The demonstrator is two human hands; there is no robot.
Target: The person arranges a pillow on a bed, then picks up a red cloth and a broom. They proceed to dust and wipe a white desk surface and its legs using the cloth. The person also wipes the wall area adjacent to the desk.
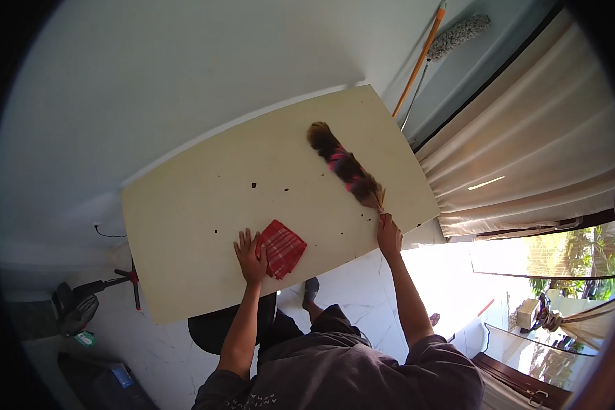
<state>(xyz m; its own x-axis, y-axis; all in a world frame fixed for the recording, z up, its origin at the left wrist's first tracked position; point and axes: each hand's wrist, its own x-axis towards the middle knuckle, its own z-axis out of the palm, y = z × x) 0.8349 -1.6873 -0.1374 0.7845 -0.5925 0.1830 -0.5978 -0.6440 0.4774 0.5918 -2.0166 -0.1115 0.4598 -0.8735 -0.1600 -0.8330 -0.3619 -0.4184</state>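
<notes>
My right hand (389, 237) grips the handle of a feather duster (344, 165) near the table's front right edge. Brown feathers with pink bands run from the grip toward the back of the pale yellow tabletop (184, 205). On the table's front part, my left hand (251, 256) rests flat with its fingers apart. Its thumb side touches a folded red checked cloth (283, 250). Small dark bits, such as a larger crumb (253, 185), lie scattered over the surface.
A white wall (184, 77) borders the table's back. An orange pole (420, 61) and a grey fluffy duster (456, 38) lean at the far right corner, beside a beige curtain (517, 143). A black chair (225, 328) is tucked under the front edge. Black equipment (79, 307) stands left.
</notes>
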